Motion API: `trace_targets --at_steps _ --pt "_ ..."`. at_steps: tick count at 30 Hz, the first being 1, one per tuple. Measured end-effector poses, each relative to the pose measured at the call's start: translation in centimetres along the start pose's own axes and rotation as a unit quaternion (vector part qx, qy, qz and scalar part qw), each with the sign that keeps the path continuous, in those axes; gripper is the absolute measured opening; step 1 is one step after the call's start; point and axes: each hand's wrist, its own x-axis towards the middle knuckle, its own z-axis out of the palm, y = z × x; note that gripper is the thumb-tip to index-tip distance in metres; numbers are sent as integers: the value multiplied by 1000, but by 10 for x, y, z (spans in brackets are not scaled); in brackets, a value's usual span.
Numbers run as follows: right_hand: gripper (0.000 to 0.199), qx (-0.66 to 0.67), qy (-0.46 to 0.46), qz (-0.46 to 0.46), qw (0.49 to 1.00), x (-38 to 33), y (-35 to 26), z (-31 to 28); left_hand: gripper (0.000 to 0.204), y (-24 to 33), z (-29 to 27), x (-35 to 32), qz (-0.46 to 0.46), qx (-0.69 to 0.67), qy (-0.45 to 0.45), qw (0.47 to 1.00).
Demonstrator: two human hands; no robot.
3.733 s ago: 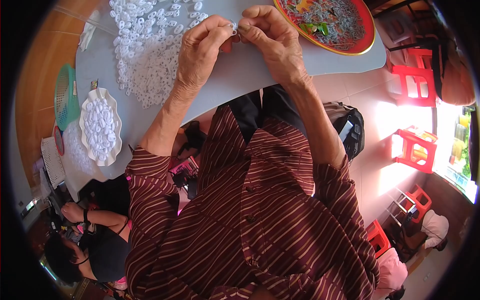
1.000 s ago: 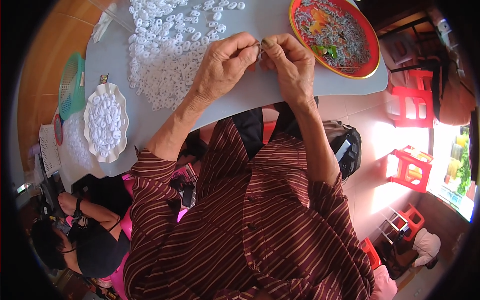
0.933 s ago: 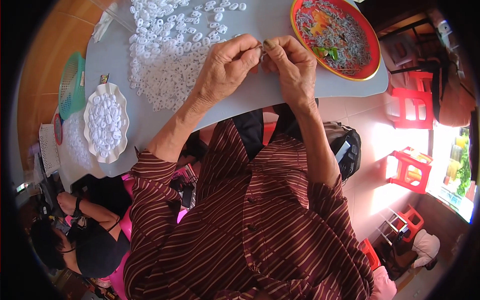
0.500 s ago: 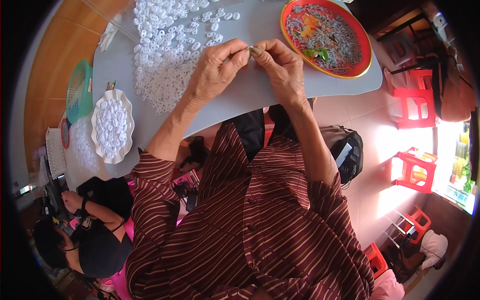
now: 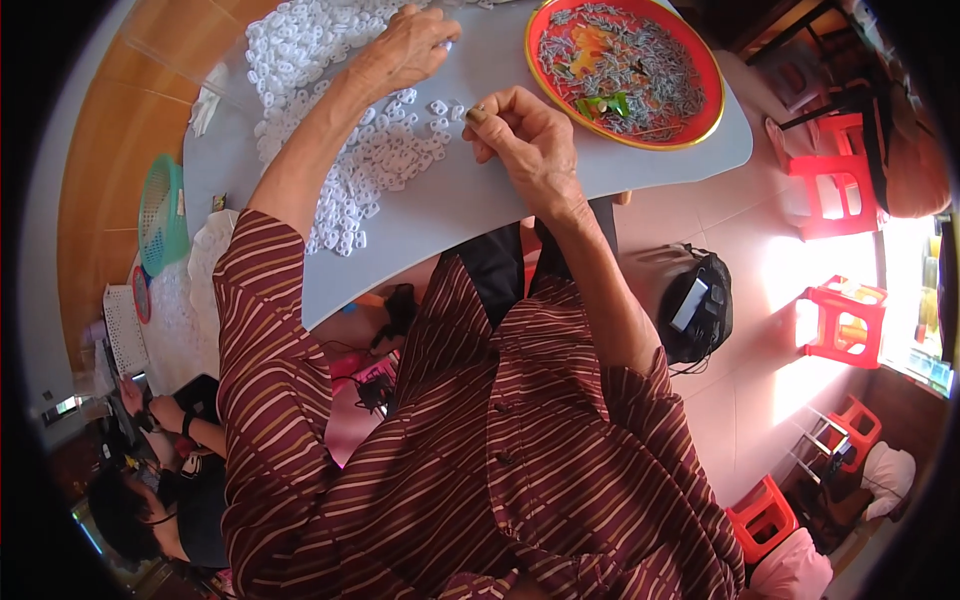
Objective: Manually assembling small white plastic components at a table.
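Observation:
My left hand (image 5: 405, 50) reaches over the far part of the grey table. Its fingers are curled, and a bit of a small white plastic piece shows at the fingertips. Closer to me, my right hand (image 5: 528, 145) hovers above the table with thumb and fingers pinched together; what they hold, if anything, is too small to make out. Heaped white oval plastic pieces with holes (image 5: 290, 48) lie beyond and left of my left forearm. A looser spread of smaller white pieces (image 5: 385, 160) lies between my arms.
Right of my hands, a red tray with a yellow rim (image 5: 718, 105) holds many small grey metal pins and a green scrap. A white scalloped dish (image 5: 208, 250) and a green basket (image 5: 163, 215) stand left. Another person (image 5: 190, 500) sits lower left. Red stools (image 5: 845, 325) stand right.
My hands, fingertip to fingertip before, have parted. The left went away from me and left, toward the far heap; the right shifted slightly left and nearer me.

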Motion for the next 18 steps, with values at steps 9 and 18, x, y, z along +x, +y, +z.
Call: trace_targets --at_steps 9,18 --pt "16 -30 3 -33 999 4 5 -1 9 9 5 -13 -116 -70 -55 989" --pt "15 -39 5 4 999 0 1 -3 12 -6 -17 -28 -69 -98 36 992"
